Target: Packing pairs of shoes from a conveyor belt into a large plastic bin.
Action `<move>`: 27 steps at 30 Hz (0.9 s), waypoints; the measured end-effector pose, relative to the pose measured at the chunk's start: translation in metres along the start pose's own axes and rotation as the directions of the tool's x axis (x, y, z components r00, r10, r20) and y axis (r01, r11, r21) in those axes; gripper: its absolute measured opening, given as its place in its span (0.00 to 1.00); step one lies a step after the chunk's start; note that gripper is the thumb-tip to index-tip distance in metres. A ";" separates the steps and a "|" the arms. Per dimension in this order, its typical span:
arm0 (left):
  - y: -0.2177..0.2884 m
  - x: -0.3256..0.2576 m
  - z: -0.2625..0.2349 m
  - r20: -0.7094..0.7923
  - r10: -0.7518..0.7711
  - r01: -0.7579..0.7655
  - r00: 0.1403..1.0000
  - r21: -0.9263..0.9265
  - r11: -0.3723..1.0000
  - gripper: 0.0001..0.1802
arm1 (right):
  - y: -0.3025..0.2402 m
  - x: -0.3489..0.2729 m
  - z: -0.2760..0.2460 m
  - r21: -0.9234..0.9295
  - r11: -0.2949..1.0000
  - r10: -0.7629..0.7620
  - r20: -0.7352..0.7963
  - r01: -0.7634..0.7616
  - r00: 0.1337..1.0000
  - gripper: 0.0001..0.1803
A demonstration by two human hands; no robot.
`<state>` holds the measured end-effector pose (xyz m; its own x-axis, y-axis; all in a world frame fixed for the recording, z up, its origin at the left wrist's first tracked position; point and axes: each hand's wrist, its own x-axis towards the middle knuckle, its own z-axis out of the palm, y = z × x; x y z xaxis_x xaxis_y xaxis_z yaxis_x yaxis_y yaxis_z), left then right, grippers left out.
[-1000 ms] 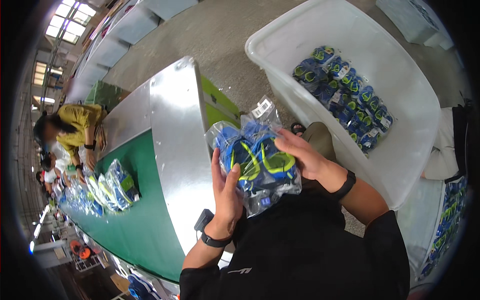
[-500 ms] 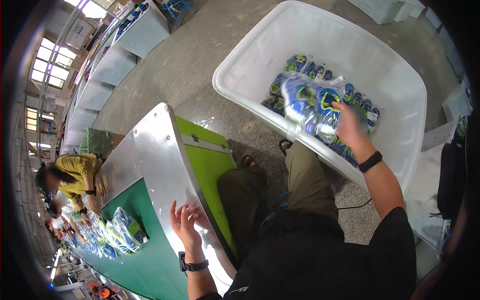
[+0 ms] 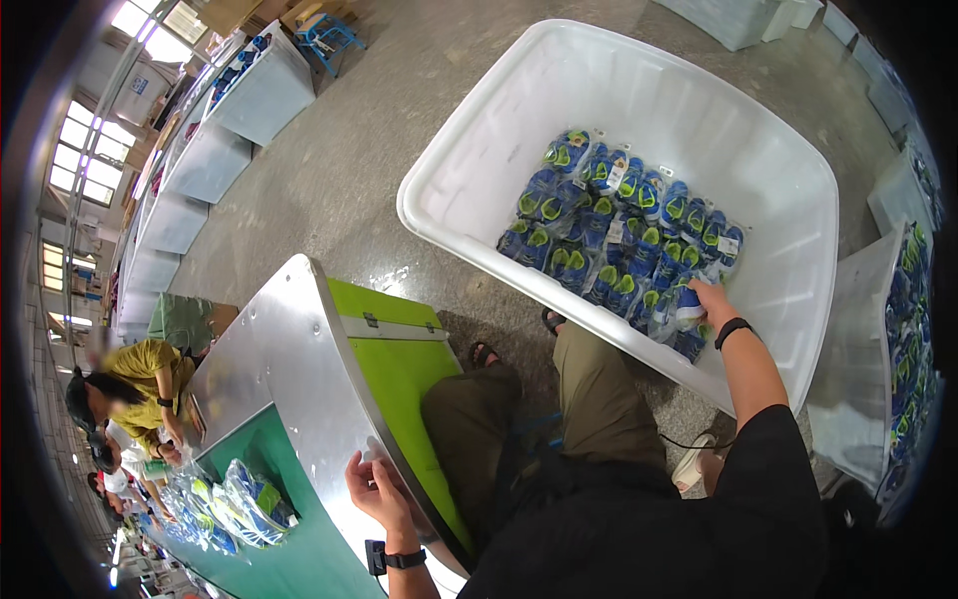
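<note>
Inside a large white plastic bin (image 3: 479,140), blue and lime-green shoes (image 3: 599,215) in clear bags lie in rows on the bottom. My right hand (image 3: 709,302) reaches over the near rim, its fingers closed on a bagged pair of shoes (image 3: 687,307) at the near right end of the rows. Part of that pair is hidden by my fingers. Over the metal end plate (image 3: 289,339) of a work table hovers my left hand (image 3: 379,494), fingers loosely bent and apart, holding nothing.
More bagged shoes (image 3: 249,509) lie on the green belt (image 3: 329,549) at left, near a co-worker in a yellow top (image 3: 145,374). A second bin full of shoes (image 3: 908,339) stands at far right. Beside it shows another person's foot (image 3: 691,467). White bins (image 3: 259,95) line the far left.
My right hand has lowered the bagged pair from above the rows to the bin's near right part. My left hand has shifted slightly down, still empty.
</note>
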<state>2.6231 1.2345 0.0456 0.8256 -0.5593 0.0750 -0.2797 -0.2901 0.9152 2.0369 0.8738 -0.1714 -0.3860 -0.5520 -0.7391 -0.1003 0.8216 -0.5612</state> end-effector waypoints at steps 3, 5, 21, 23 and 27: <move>0.005 0.001 0.006 0.012 0.021 -0.021 1.000 0.009 1.000 0.17 | -0.008 0.023 0.007 0.059 0.997 -0.058 0.049 0.055 0.997 0.32; -0.001 0.001 0.001 0.001 0.014 -0.014 1.000 0.020 1.000 0.17 | -0.036 0.011 0.030 0.118 0.984 -0.143 0.071 0.134 0.987 0.39; -0.015 0.004 -0.005 0.029 0.010 -0.012 1.000 0.085 0.996 0.11 | -0.084 -0.051 0.121 -0.144 0.969 -0.132 0.379 0.199 0.916 0.45; -0.002 -0.002 0.001 0.015 0.017 -0.018 1.000 0.077 0.997 0.10 | -0.073 -0.051 0.114 -0.159 0.959 -0.150 0.417 0.235 0.896 0.42; 0.001 -0.003 0.009 0.002 0.035 -0.035 0.999 0.043 0.998 0.10 | -0.061 -0.047 0.097 -0.137 0.939 -0.213 0.491 0.317 0.845 0.30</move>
<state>2.6159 1.2292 0.0432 0.8142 -0.5708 0.1064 -0.3294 -0.3031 0.8942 2.1503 0.8357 -0.1383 0.1456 -0.7115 -0.6874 -0.3420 0.6158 -0.7098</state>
